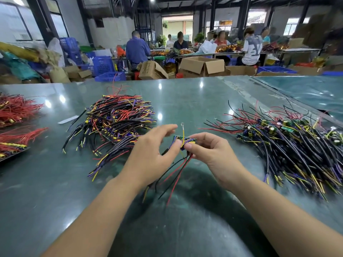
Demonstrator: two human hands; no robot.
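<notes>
A small green circuit board [179, 138] with red, black and yellow wires [173, 173] hanging from it is held above the middle of the green table [55, 191]. My right hand [209, 151] pinches the board's right end between thumb and fingers. My left hand [154, 151] touches its left edge with the thumb, the other fingers spread loosely above. A yellow wire with a ring terminal [182, 125] sticks up from the board.
A pile of wired boards [115, 119] lies left of my hands. A larger spread pile [289, 145] lies to the right. Red wire bundles [14, 110] sit at the left edge. Cardboard boxes, blue crates and seated workers fill the far background.
</notes>
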